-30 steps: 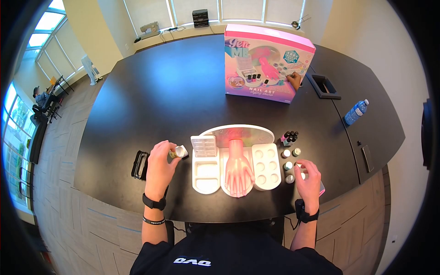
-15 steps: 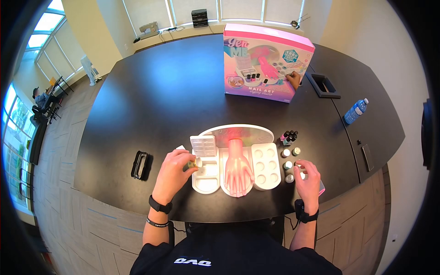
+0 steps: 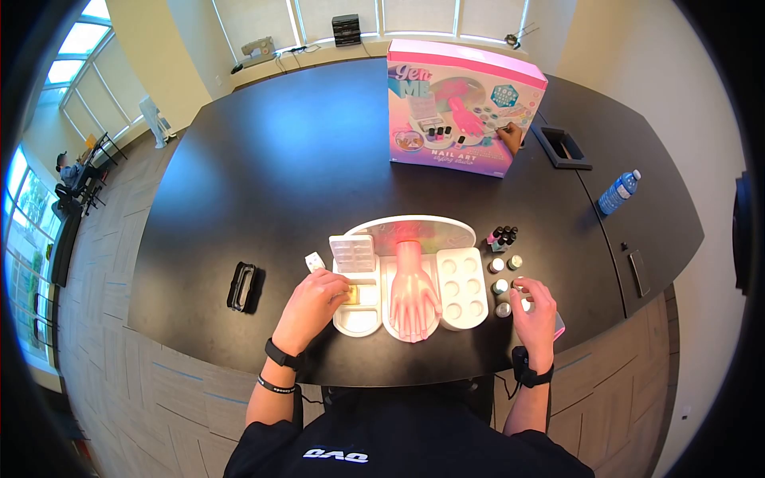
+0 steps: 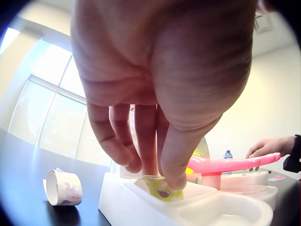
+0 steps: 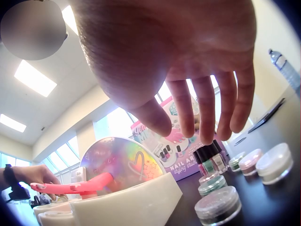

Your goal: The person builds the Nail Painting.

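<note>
My left hand pinches a small yellow printed roll of stickers between thumb and fingers. The roll is down in a left compartment of the white nail station. Left of the station, a second, whitish patterned roll rests on the table. In the station's middle lies a pink model hand, fingers toward me. Over the small clear-lidded pots on the right hovers my right hand, its fingers relaxed and holding nothing. Dark-capped nail polish bottles stand behind these pots.
A large pink nail art box stands at the back of the table. To its right are a table socket well, a water bottle and a phone. A black case lies at the left.
My left hand has moved right from beside the station, carrying the yellow roll into the left compartment. The whitish roll came into fuller view behind it. My right hand has stayed put.
</note>
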`<action>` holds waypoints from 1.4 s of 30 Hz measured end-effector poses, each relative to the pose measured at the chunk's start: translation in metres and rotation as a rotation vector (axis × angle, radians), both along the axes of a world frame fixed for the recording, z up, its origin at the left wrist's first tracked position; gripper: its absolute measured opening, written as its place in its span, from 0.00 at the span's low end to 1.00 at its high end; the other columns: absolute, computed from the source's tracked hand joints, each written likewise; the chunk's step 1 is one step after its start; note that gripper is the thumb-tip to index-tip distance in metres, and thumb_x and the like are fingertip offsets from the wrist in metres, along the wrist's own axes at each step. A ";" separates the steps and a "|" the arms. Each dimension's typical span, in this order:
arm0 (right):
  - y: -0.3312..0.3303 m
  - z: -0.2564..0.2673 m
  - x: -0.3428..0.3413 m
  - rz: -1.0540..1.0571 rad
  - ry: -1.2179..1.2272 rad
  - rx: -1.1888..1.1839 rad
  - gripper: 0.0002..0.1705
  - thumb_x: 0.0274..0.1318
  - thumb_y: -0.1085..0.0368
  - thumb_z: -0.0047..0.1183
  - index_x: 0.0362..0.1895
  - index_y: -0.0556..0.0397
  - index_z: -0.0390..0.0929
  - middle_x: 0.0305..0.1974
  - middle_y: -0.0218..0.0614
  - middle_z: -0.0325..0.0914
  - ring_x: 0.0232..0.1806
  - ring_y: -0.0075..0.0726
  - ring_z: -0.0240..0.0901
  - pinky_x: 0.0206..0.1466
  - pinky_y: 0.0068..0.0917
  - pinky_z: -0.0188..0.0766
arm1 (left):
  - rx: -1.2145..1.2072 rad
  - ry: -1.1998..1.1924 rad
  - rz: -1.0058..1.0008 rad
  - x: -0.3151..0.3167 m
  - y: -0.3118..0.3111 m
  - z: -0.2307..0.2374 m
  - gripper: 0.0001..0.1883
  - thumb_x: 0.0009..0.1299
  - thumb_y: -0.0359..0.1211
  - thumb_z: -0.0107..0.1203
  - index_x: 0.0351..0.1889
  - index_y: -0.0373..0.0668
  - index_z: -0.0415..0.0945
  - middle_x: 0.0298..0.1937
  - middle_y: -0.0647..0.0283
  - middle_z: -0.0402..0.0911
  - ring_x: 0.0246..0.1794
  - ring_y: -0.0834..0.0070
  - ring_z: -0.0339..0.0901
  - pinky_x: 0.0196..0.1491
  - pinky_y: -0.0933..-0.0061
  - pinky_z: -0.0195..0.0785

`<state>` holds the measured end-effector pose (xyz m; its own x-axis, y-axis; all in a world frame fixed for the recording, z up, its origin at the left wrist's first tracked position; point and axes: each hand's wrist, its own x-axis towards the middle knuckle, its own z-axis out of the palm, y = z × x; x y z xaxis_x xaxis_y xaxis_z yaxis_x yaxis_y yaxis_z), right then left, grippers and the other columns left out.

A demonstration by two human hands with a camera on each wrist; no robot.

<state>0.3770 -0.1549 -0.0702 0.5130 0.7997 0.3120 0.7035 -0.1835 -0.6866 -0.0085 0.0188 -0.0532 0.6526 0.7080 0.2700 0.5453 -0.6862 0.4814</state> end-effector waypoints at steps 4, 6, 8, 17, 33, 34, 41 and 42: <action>0.000 0.001 -0.001 0.000 -0.002 0.001 0.10 0.66 0.67 0.66 0.49 0.57 0.88 0.50 0.45 0.89 0.54 0.56 0.84 0.59 0.45 0.78 | 0.049 0.022 0.002 0.001 -0.002 0.000 0.06 0.67 0.28 0.70 0.39 0.37 0.86 0.48 0.61 0.90 0.53 0.58 0.84 0.60 0.56 0.79; 0.000 0.001 -0.001 0.002 -0.006 0.001 0.10 0.66 0.67 0.66 0.49 0.57 0.88 0.50 0.45 0.89 0.54 0.56 0.84 0.59 0.45 0.78 | 0.051 0.022 0.005 0.002 -0.003 0.000 0.06 0.67 0.28 0.70 0.39 0.37 0.86 0.48 0.62 0.90 0.53 0.58 0.84 0.60 0.56 0.79; 0.000 0.001 -0.001 0.004 -0.011 0.000 0.10 0.66 0.68 0.66 0.49 0.57 0.88 0.50 0.45 0.89 0.54 0.56 0.84 0.59 0.45 0.78 | 0.052 0.021 0.008 0.002 -0.003 0.002 0.05 0.67 0.28 0.70 0.38 0.38 0.86 0.47 0.62 0.90 0.52 0.59 0.84 0.60 0.56 0.79; 0.000 -0.001 -0.003 0.004 -0.004 0.003 0.10 0.65 0.68 0.67 0.48 0.58 0.88 0.50 0.47 0.89 0.54 0.57 0.84 0.59 0.45 0.78 | 0.036 0.052 0.000 0.003 -0.002 -0.002 0.08 0.66 0.30 0.72 0.43 0.41 0.90 0.47 0.63 0.91 0.48 0.59 0.83 0.55 0.57 0.80; 0.000 -0.001 -0.002 0.010 -0.003 -0.004 0.11 0.64 0.68 0.67 0.49 0.58 0.88 0.50 0.47 0.89 0.54 0.57 0.84 0.60 0.46 0.78 | 0.080 0.096 0.036 0.003 -0.004 -0.005 0.10 0.64 0.29 0.73 0.41 0.40 0.86 0.45 0.62 0.88 0.47 0.58 0.82 0.53 0.55 0.79; 0.000 -0.001 -0.002 0.015 -0.005 -0.005 0.11 0.64 0.68 0.67 0.49 0.58 0.88 0.50 0.47 0.89 0.54 0.57 0.84 0.60 0.46 0.78 | 0.102 0.112 0.039 0.003 -0.004 -0.005 0.10 0.64 0.29 0.73 0.41 0.40 0.86 0.44 0.62 0.87 0.47 0.58 0.82 0.53 0.55 0.79; -0.001 -0.002 -0.001 0.013 -0.013 -0.007 0.11 0.64 0.68 0.67 0.49 0.58 0.88 0.50 0.47 0.89 0.54 0.57 0.84 0.60 0.46 0.78 | 0.073 0.135 0.024 0.003 -0.004 -0.006 0.07 0.68 0.31 0.71 0.38 0.40 0.85 0.43 0.63 0.85 0.48 0.59 0.80 0.55 0.56 0.78; -0.001 -0.002 -0.001 0.011 -0.014 -0.006 0.11 0.64 0.68 0.67 0.49 0.58 0.88 0.50 0.47 0.89 0.54 0.58 0.84 0.60 0.46 0.78 | 0.079 0.126 0.023 0.004 -0.004 -0.006 0.07 0.68 0.32 0.71 0.38 0.40 0.85 0.42 0.63 0.85 0.47 0.59 0.81 0.54 0.56 0.78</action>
